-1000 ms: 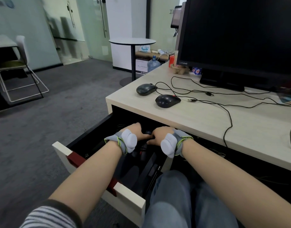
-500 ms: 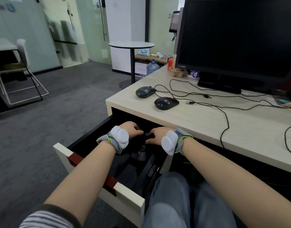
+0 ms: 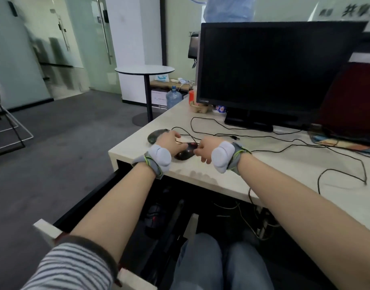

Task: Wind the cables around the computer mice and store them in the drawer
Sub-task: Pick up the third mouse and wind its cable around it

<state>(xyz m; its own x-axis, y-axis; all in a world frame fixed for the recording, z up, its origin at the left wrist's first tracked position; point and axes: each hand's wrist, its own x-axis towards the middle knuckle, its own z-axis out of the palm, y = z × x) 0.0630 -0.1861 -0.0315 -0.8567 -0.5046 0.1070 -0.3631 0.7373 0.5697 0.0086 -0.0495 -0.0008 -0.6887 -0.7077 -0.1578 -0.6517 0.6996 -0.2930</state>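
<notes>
On the desk (image 3: 263, 164), a black mouse (image 3: 185, 153) lies near the front left corner, and my left hand (image 3: 170, 143) rests over its left side, fingers closed on it. Curled fingers of my right hand (image 3: 206, 148) touch the mouse's right side, where its cable starts. A grey mouse (image 3: 155, 135) sits just beyond my left hand. Their black cables (image 3: 284, 142) trail loosely across the desk to the right. Below the desk, the drawer (image 3: 48, 231) stands pulled out. In it lies a dark mouse (image 3: 155, 214), partly hidden by my left forearm.
A black monitor (image 3: 274, 65) stands at the back of the desk, with a red object (image 3: 351, 97) to its right. One cable loop (image 3: 343, 176) hangs near the desk's front edge. A round table (image 3: 144, 70) and a water bottle (image 3: 173, 97) are on the floor behind.
Both hands have come up out of the drawer and now sit on the black mouse on the desk. The view has tilted upward.
</notes>
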